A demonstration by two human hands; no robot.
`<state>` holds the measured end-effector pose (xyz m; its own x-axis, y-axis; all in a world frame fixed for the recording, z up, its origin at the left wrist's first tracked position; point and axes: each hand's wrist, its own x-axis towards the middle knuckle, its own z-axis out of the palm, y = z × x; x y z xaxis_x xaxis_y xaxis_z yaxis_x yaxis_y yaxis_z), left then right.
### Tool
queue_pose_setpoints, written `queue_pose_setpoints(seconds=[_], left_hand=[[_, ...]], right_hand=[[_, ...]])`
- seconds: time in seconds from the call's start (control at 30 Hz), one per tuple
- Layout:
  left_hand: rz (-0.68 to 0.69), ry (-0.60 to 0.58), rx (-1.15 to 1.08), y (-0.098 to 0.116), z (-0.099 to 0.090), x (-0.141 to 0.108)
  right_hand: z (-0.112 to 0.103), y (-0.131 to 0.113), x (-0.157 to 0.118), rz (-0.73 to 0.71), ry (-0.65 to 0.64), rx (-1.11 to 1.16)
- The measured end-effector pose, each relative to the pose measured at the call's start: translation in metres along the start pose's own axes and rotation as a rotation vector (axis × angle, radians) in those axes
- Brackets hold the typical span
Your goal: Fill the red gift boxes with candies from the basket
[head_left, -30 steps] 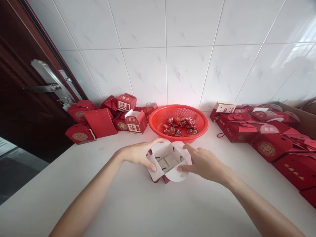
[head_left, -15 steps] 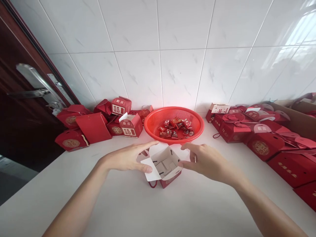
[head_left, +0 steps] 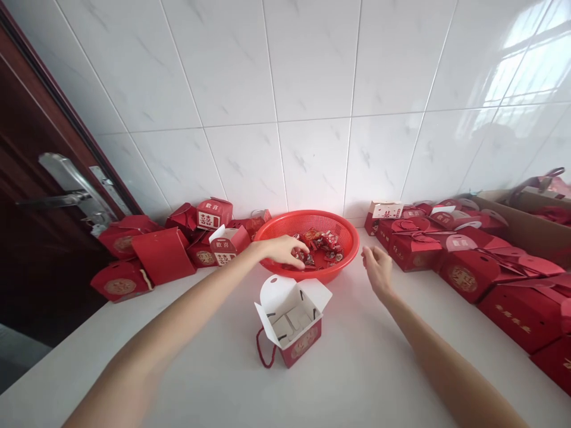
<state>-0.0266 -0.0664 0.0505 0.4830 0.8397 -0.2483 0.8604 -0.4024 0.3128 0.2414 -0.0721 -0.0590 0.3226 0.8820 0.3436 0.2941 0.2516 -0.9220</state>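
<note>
Candies (head_left: 330, 239) in basket (head_left: 307, 275): left hand (head_left: 284, 249) nearer — over them, half-curled. Right hand (head_left: 378, 267) off basket's right rim, loosely curled — both grips unclear. Open box (head_left: 304, 343) nearside of basket.

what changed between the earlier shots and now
Both hands have let go of the open box. The left hand went forward into the red basket, its fingers at the candies; whether it grips one can't be told. The right hand moved forward and right, beside the basket. The box remains open; the basket and the red boxes on the left and right stayed put.
</note>
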Motion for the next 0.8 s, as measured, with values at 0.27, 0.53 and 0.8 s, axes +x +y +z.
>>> queue_pose_setpoints(seconds=[0.27, 0.53, 0.8], left_hand=[[-0.109, -0.109, 0.174, -0.006, 0.035, 0.071], [-0.07, 0.028, 0.036, -0.029, 0.027, 0.09], [-0.079, 0.125, -0.103, -0.032, 0.021, 0.091]], right_hand=[[0.012, 0.043, -0.004, 0.027, -0.097, -0.013], [0.015, 0.051, 0.001, 0.043, -0.181, -0.011], [0.016, 0.054, 0.002, 0.036, -0.202, -0.035]])
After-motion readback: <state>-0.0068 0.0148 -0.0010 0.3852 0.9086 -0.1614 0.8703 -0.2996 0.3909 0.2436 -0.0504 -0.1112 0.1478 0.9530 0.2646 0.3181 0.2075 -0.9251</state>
